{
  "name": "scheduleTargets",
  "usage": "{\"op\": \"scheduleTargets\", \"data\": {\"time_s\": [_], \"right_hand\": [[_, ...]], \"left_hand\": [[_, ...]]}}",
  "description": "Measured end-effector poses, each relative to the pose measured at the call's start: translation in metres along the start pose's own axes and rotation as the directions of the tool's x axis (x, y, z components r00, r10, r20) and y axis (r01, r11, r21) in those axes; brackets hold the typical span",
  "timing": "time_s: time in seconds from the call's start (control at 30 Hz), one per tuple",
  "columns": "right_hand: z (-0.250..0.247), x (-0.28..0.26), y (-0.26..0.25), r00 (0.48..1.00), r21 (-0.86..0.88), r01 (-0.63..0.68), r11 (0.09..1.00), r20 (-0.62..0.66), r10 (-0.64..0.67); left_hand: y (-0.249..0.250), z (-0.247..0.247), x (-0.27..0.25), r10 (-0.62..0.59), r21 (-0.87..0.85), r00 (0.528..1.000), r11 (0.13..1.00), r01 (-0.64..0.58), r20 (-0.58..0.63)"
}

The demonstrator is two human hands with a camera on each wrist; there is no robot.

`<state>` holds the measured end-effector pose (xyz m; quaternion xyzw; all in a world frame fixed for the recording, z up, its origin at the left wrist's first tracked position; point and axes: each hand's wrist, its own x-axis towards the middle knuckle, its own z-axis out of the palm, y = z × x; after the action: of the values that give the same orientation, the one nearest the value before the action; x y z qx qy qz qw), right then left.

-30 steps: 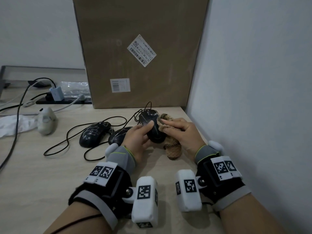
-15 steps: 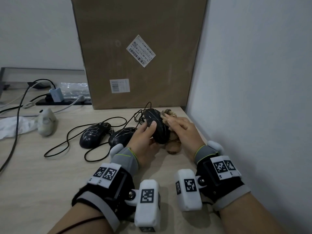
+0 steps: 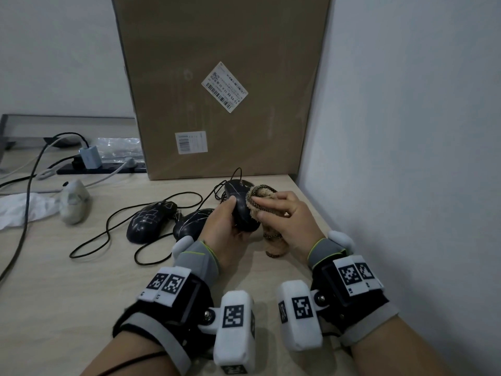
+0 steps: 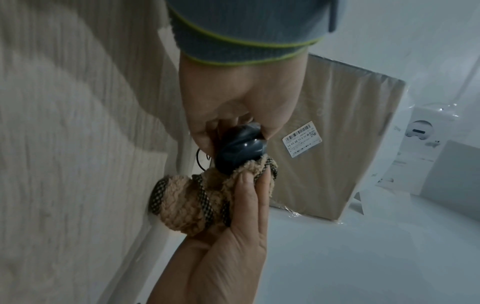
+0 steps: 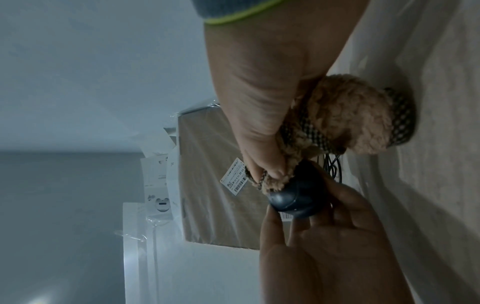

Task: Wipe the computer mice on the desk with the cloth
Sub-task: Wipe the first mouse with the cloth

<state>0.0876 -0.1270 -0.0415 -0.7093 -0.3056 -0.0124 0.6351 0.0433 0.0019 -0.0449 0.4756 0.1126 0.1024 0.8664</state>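
Observation:
My left hand [image 3: 221, 226] grips a black wired mouse [image 3: 240, 204] lifted off the desk and tilted on its side; the same mouse [image 4: 240, 152] shows between thumb and fingers in the left wrist view. My right hand [image 3: 284, 215] holds a fuzzy tan cloth [image 3: 261, 198] with checked trim and presses it against the mouse's right flank. The cloth [image 5: 345, 115] bunches under the right palm, its lower end near the desk. Two more black mice [image 3: 151, 219] [image 3: 191, 222] lie on the desk just left of my left hand, their cables looping forward.
A tall cardboard box [image 3: 222, 85] stands against the back, a white wall [image 3: 406, 158] close on the right. A pale grey mouse [image 3: 73, 204], white crumpled cloth [image 3: 19, 210], power strip [image 3: 100, 168] and cables occupy the left. The wooden desk [image 3: 67, 294] stretches toward me.
The mouse stays in my left hand, now raised and turned more on edge. My right hand has slid the cloth up along its side.

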Motion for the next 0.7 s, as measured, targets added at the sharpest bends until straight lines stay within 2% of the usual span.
{"op": "scheduleTargets", "data": {"time_s": [0.1,0.27,0.4,0.63,0.7], "right_hand": [[-0.002,0.002,0.002,0.999,-0.050,0.016,0.999,-0.033,-0.018],[-0.004,0.006,0.008,0.993,-0.112,0.022,0.993,-0.110,-0.034],[-0.007,0.011,0.014,0.972,-0.122,-0.003,0.993,-0.232,-0.025],[-0.012,0.011,0.014,0.916,-0.050,0.003,0.999,-0.401,-0.023],[-0.011,0.010,0.011,0.929,-0.049,0.036,0.998,-0.365,-0.051]], "left_hand": [[-0.003,0.002,-0.002,-0.021,0.115,1.000,0.993,0.020,0.007],[-0.002,0.004,-0.007,-0.024,0.181,0.991,0.984,0.000,0.128],[-0.005,0.003,-0.009,-0.062,0.261,0.978,0.965,0.008,0.199],[-0.006,0.005,-0.009,-0.102,0.230,0.980,0.971,0.061,0.168],[-0.005,0.005,-0.009,-0.099,0.205,0.984,0.976,0.067,0.149]]}}
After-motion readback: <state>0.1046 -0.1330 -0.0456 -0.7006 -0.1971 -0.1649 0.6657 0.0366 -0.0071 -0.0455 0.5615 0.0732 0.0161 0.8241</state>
